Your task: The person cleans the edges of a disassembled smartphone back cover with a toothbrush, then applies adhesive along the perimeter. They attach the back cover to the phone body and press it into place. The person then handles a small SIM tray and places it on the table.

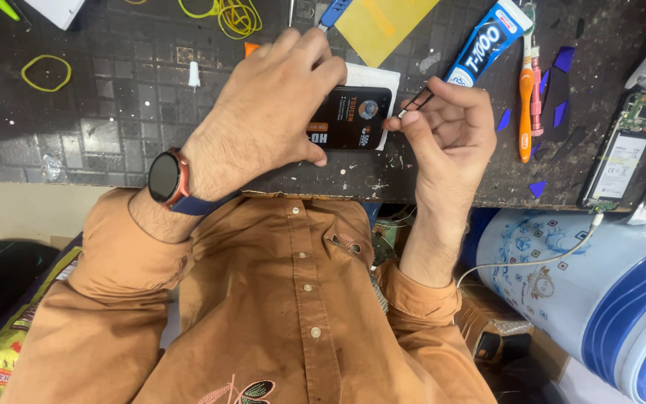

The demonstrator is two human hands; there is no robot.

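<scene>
Left hand presses the black phone flat near the bench's front edge, right hand pinching tweezers at its corner; likely peeling film, demanding steady lift.

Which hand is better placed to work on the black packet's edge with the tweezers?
Right: the right hand pinches the tweezers, tips beside the black packet edge. The left hand grips the packet.

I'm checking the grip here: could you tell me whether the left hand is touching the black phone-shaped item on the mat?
Touching. The head view shows the left hand lying over the black phone-shaped item, fingers across its top and thumb against its lower edge.
</scene>
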